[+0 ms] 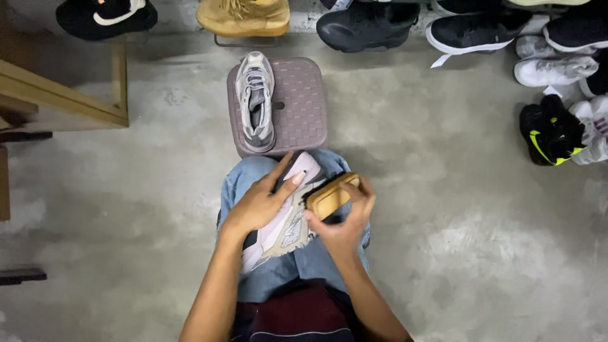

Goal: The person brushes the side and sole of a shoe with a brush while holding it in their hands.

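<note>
A pale pink and white sneaker (pixel 286 229) lies on my lap, toe pointing away from me. My left hand (pixel 261 201) grips its left side, fingers stretched up over the upper. My right hand (pixel 345 218) holds a wooden-backed brush (pixel 330 195) pressed against the right side of that sneaker. A matching grey and white sneaker (pixel 256 101) rests on a mauve woven plastic stool (pixel 301 104) just beyond my knees.
Several shoes line the far edge: a black one (pixel 104 16), a tan boot (pixel 244 16), dark sneakers (pixel 367 25). More white and black-and-yellow shoes (pixel 554 130) pile at the right. A wooden frame (pixel 63 95) stands at the left. The floor is bare concrete.
</note>
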